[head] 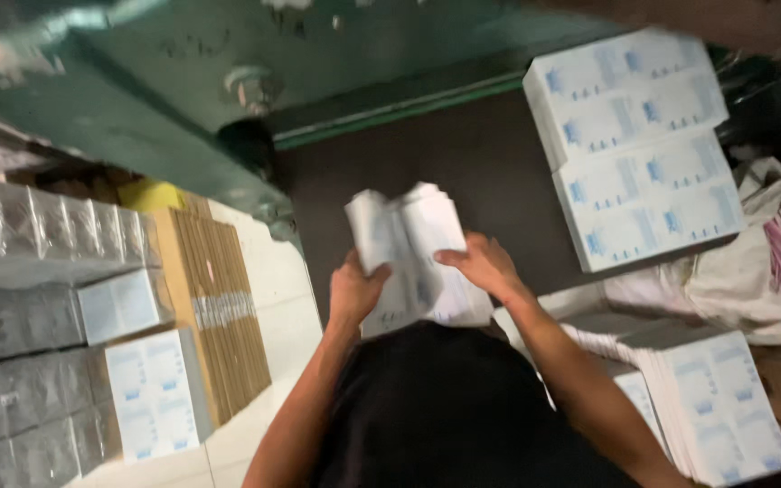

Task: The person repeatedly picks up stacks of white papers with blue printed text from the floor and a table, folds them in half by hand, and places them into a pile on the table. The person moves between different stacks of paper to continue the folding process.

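- My left hand point(354, 291) grips the lower left edge of a bent sheaf of white printed sheets point(413, 253), thumb up on the face
- My right hand point(481, 264) lies over the sheaf's right half, fingers spread flat, pinching the edge
- Sheaf sits centre frame just in front of my chest, above the dark table point(490, 172), its top curling open into two lobes
- To do this well, I judge: keep both grips even so the sheets don't fan or slip, square the edges before letting go
- Flat stacks of blue-printed white sheets point(639, 145) lie at 2 o'clock, well apart; more stacks point(716, 407) at 4 o'clock, near my right elbow
- Green machine body point(137, 99) at 11 o'clock, wrapped bundles point(20, 316) and brown card stack point(223, 307) at 9 o'clock
- Frame is blurred, print unreadable
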